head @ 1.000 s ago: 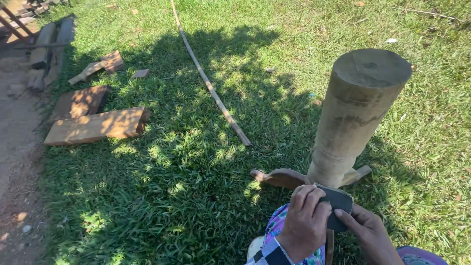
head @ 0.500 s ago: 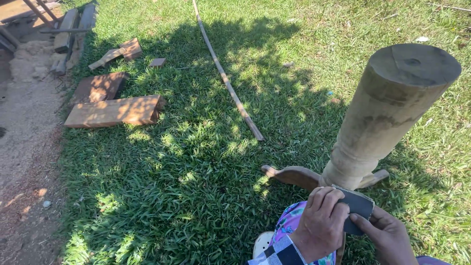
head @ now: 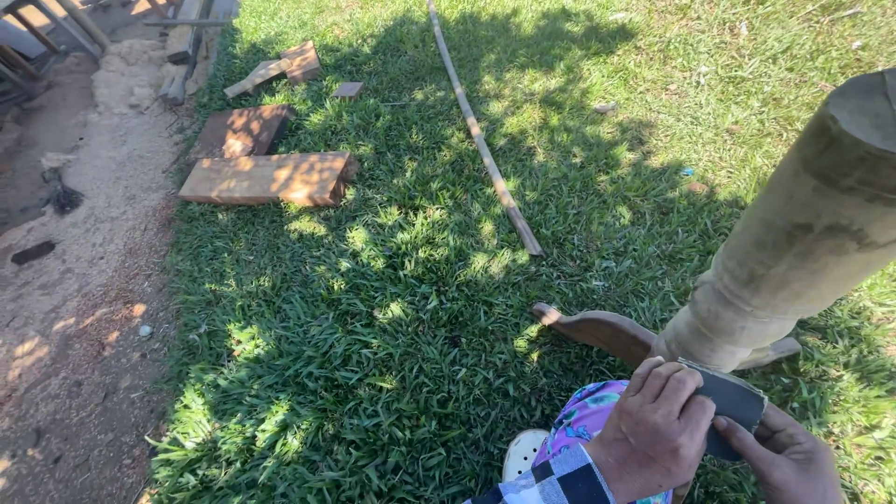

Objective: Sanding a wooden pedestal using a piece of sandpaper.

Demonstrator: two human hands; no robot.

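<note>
A person's two hands meet over a small dark grey flat sheet, seemingly sandpaper point(head: 733, 399), at the lower right of the head view, just in front of the base of a thick, pale round wooden post point(head: 803, 233) that leans up and to the right out of the lawn. The left hand point(head: 658, 429) is closed, its fingers curled down over the near end of the grey sheet, with a black-and-white checked sleeve cuff point(head: 560, 481) at the wrist. The right hand point(head: 793, 457) grips the sheet from below and the right, thumb pressed against its lower edge, so both hands hold the same piece. A curved brown wooden piece with a pointed tip point(head: 593, 329) lies on the grass touching the foot of the post, reaching out to the left. Below the hands show a pink and purple patterned garment point(head: 588, 420) and the toe of a white shoe point(head: 523, 453). A long thin wooden slat point(head: 481, 140) runs diagonally across the dappled green grass point(head: 373, 308), well apart from the hands. Farther off at upper left lie a thick reddish-brown wooden plank point(head: 266, 179), a darker flat board point(head: 245, 129) just behind it, and several smaller wood offcuts point(head: 280, 67) near the edge of a bare, sandy dirt strip point(head: 75, 280) along the left side
</note>
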